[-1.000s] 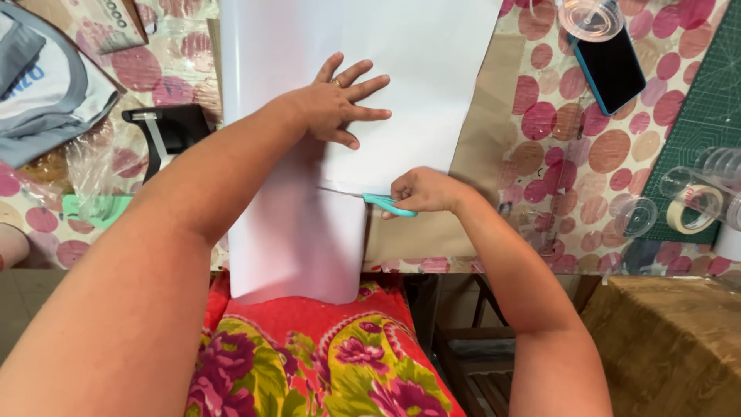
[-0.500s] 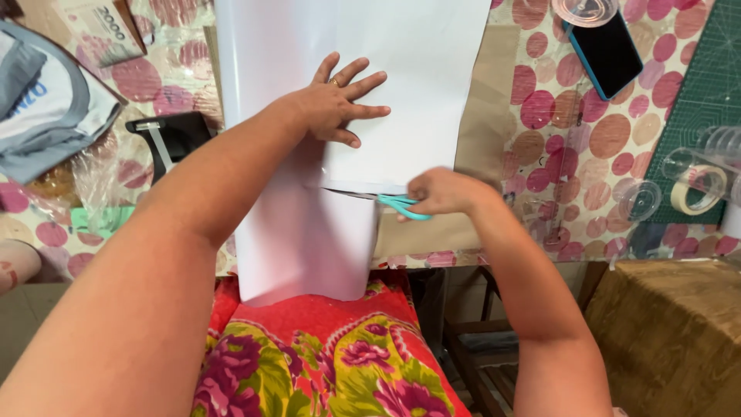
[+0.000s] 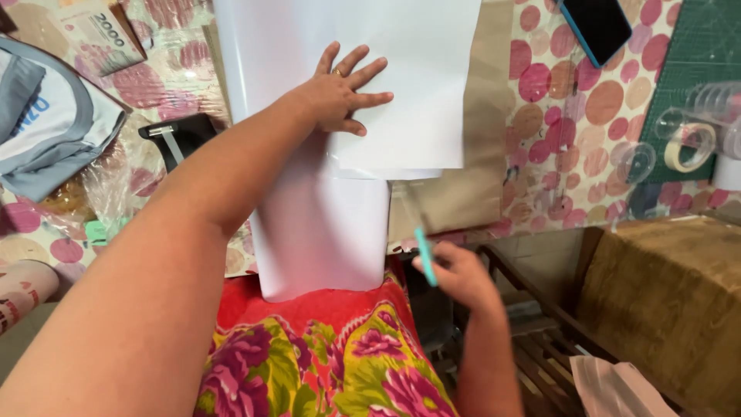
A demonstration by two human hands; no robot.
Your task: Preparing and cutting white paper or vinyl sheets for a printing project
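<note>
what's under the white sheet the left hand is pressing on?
Under the white sheet a tan paper piece shows at the right edge, lying on the pink-dotted tablecloth. The left hand lies flat on top; whatever is beneath the middle is covered.

We see a white sheet (image 3: pixel 401 85) on a pink-dotted table (image 3: pixel 571 116), teal-handled scissors (image 3: pixel 423 255), a green cutting mat (image 3: pixel 695 62), a blue-edged black phone (image 3: pixel 594 27) and red floral cloth (image 3: pixel 324 363).

Lying at the top right: a blue-cased phone (image 3: pixel 596 25) on the pink-dotted tablecloth (image 3: pixel 556 100), beside a green cutting mat (image 3: pixel 698 69). Resting near the mat: a tape roll (image 3: pixel 689 147). Sitting at the left: folded grey-and-white cloth (image 3: pixel 46 131), a black clip (image 3: pixel 174 139).
</note>
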